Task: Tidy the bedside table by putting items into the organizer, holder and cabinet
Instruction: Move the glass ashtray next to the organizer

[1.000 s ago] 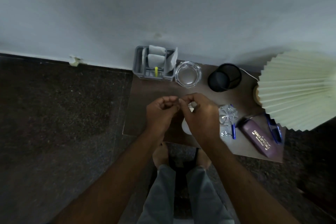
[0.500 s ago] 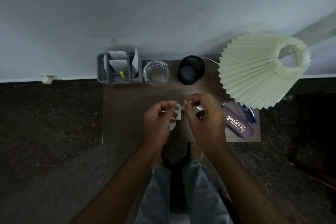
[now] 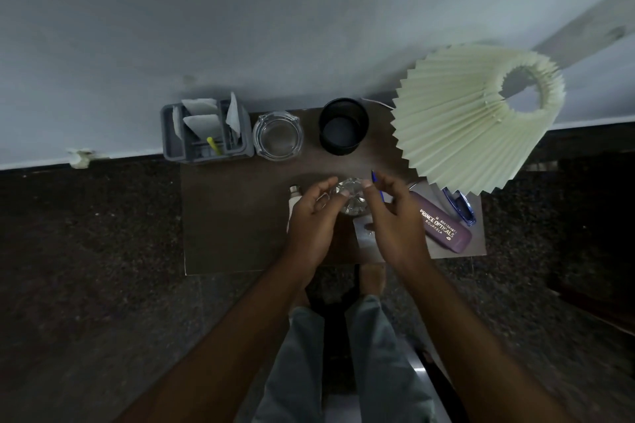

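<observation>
Grey plastic makes up the organizer (image 3: 206,144), which stands at the back left corner of the bedside table (image 3: 233,216), with paper slips and a yellow stick already in its compartments. A glass ashtray (image 3: 277,136) is just beside it along the back edge. The black mesh holder (image 3: 343,125) comes next, open and upright, probably kept there so pens can drop straight in. A pleated lamp shade (image 3: 474,120) overhangs the back right corner.

Both hands work near the middle of the table, over a clear faceted thing (image 3: 350,199); whether it is glass or crumpled plastic I cannot tell. The left hand (image 3: 312,220) has its fingers curled, with thumb and forefinger closed on the thing's left rim, seemingly to lift or steady it. The right hand (image 3: 395,220) is loosely curled, its thumb just beside the right rim. A blue pen (image 3: 377,187) shows at its fingers, and I cannot tell whether the hand grips it or it lies on the table.

A white bottle (image 3: 294,196) with a metal cap lies partly under the left hand. A purple spectacle case (image 3: 443,223) and blue glasses (image 3: 460,206) lie toward the right edge, not yet put away, so I judge the tidying is at an early stage
</observation>
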